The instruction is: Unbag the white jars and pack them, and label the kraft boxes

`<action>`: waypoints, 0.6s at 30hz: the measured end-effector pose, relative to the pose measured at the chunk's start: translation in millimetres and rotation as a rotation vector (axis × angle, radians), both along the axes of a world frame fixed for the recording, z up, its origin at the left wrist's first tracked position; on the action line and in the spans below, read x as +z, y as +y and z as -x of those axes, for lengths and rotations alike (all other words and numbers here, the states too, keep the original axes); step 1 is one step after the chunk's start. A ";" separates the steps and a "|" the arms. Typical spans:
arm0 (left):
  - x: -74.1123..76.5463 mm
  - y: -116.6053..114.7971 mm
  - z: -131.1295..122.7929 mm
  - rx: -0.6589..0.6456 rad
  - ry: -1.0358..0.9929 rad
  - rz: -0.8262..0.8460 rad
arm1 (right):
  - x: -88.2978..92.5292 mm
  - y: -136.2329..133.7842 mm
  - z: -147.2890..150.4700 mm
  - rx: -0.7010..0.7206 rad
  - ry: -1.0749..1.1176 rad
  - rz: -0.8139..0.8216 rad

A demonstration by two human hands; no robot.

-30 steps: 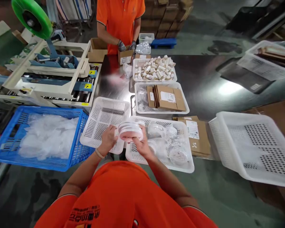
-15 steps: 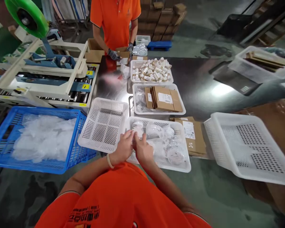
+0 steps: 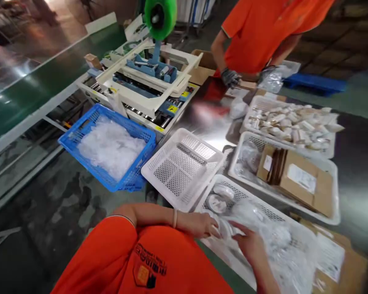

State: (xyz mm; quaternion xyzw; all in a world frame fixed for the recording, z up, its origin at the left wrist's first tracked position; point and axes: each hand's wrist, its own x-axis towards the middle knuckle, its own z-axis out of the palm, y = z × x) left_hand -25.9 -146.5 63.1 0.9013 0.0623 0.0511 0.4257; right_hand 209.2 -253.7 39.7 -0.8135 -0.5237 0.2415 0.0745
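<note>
Pinched between the fingers of the left hand (image 3: 202,225) and right hand (image 3: 252,246) by the white basket's (image 3: 233,260) near side, the blurred round white item (image 3: 225,228) seems light, stiff and slick, best held by its rim.

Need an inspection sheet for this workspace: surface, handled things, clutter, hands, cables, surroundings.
Surface: dark, shiny tabletop, bearing several white perforated baskets.
Job's things: white round item, somewhat blurred, between both hands; clear-wrapped items in the nearest basket.
Clutter: flattened cardboard boxes and small white-and-tan pieces in the farther baskets; translucent bags heaped in a blue crate.
Hands: left hand and right hand both on the white round item, at opposite sides.
Cables: nothing seen.
Surroundings: orange-shirted co-worker with a gloved hand across the tabletop; machine with green tape roll; green conveyor belt.
</note>
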 end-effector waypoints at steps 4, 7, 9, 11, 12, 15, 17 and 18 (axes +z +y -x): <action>12.6 85.3 106.5 0.974 0.014 0.101 | -13.3 76.3 -8.7 -0.122 -0.193 -0.245; 8.0 149.7 214.7 1.464 0.145 0.108 | -29.5 116.2 13.6 -0.034 -0.227 -0.227; -4.1 175.3 277.3 1.641 0.215 0.142 | -40.3 124.4 25.6 -0.056 -0.258 -0.144; -20.2 185.3 321.7 1.761 0.258 0.180 | -46.1 121.5 28.0 -0.113 -0.242 -0.044; -28.9 186.5 336.8 1.804 0.268 0.196 | -46.4 117.9 25.9 -0.156 -0.223 -0.003; -54.5 187.2 360.4 1.870 0.266 0.243 | -39.1 106.3 14.5 -0.417 -0.151 0.049; -69.8 191.3 366.7 1.870 0.249 0.277 | -32.2 101.6 10.7 -0.585 0.014 0.065; -76.6 194.9 369.0 1.863 0.240 0.296 | -29.8 100.7 11.2 -0.615 0.099 0.060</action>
